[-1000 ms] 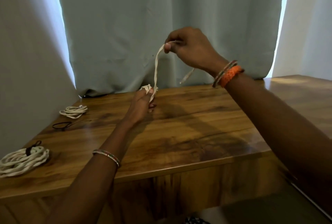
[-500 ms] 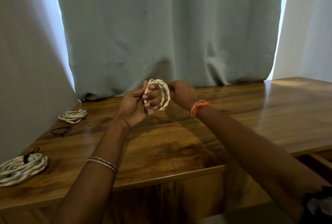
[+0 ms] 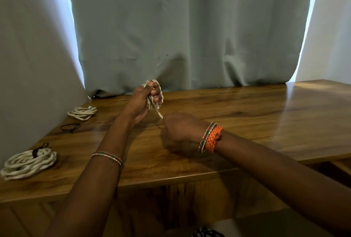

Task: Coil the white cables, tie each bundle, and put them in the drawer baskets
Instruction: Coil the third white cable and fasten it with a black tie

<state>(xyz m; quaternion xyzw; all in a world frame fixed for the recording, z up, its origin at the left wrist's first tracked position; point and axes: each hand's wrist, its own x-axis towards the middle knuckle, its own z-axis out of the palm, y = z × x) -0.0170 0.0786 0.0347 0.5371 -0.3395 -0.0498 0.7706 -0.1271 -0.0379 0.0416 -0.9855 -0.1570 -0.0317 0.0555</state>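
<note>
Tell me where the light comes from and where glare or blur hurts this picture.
Head view: daylight leaks at the curtain edges; glare washes the table at far right; the right hand looks slightly blurred; wide-angle lens bends the table edge.

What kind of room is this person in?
Probably a room in a home: a glossy brown wooden desk stands against long pale grey-green curtains over a bright window, with coiled white cables lying on it.

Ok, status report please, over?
Left hand grips small white cable coil. Right hand pulls its loose tail. Nothing in the way.
</note>
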